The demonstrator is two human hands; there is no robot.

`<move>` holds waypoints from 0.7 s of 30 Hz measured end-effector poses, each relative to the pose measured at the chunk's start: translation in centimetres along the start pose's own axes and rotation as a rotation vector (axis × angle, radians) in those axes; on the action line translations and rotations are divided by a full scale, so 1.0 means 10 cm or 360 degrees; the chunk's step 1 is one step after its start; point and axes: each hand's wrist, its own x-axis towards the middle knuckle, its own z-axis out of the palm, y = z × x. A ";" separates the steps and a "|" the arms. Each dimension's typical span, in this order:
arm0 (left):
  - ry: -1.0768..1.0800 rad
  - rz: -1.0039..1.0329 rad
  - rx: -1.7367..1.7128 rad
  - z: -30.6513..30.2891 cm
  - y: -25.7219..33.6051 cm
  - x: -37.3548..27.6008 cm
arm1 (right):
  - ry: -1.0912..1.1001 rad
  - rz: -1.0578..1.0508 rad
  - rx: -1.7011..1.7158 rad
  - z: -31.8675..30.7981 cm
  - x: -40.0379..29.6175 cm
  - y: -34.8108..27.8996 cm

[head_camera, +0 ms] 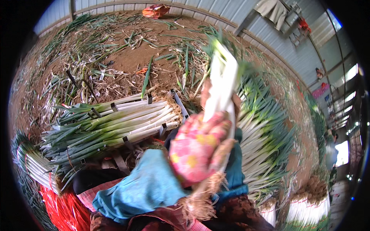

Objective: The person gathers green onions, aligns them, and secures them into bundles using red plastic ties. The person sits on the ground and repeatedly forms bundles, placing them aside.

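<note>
Before my body, a few long green onions (221,83) stand nearly upright, blurred, with their roots toward my lap and green tops away from me. My left hand (199,144), in a pink and yellow patterned glove, is closed around their white stalks. Behind the stalks my right hand (236,105) is mostly hidden; its fingers show at both sides of the onions. To the left, a row of long green onions (144,115) lies in a metal rack (163,128), roots to the right. A large pile of green onions (257,127) spreads on the right.
A tied onion bundle (37,167) lies at far left above red plastic strips (66,208). More tied bundles (307,208) stand at lower right. Leaf scraps (107,72) litter the dirt floor (127,60) up to the corrugated metal wall (202,13). A red bag (155,11) lies there.
</note>
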 end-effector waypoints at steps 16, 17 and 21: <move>0.0620 -0.2139 -0.1666 -0.10 -1.31 -1.70 | -0.0197 0.0603 0.0054 -2.20 0.72 2.01; 0.0670 -0.2253 -0.1722 -0.01 -1.34 -1.81 | -0.0010 0.0711 0.0168 -2.38 0.55 2.06; 0.0712 -0.2402 -0.1644 0.30 -1.44 -2.11 | 0.0590 0.0812 -0.0410 -2.80 0.21 1.94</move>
